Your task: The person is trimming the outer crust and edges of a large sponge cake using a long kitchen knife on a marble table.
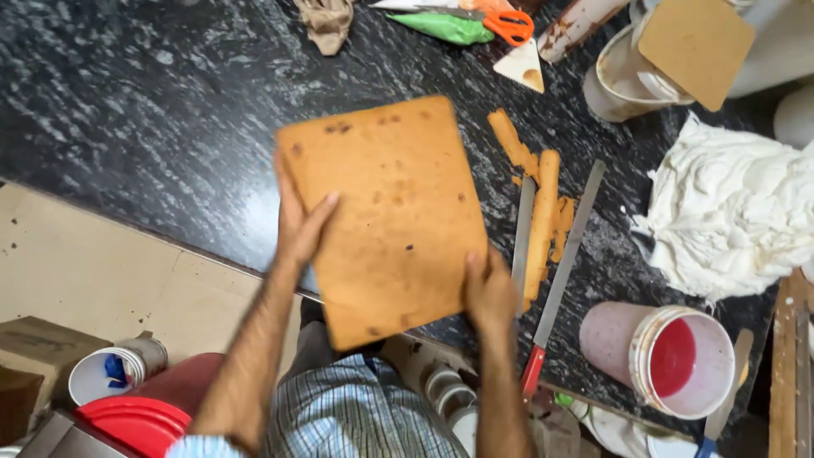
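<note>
Sponge-cake sheet [386,216] was held up off the table [153,110], left hand [298,222] and right hand [490,288] clasping opposite edges; unsupported, its middle risked cracking.

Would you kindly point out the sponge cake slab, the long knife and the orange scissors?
sponge cake slab [386,212], head view, middle of its brown top.
long knife [570,246], head view, mid-blade.
orange scissors [510,25], head view, on the orange handle.
</note>
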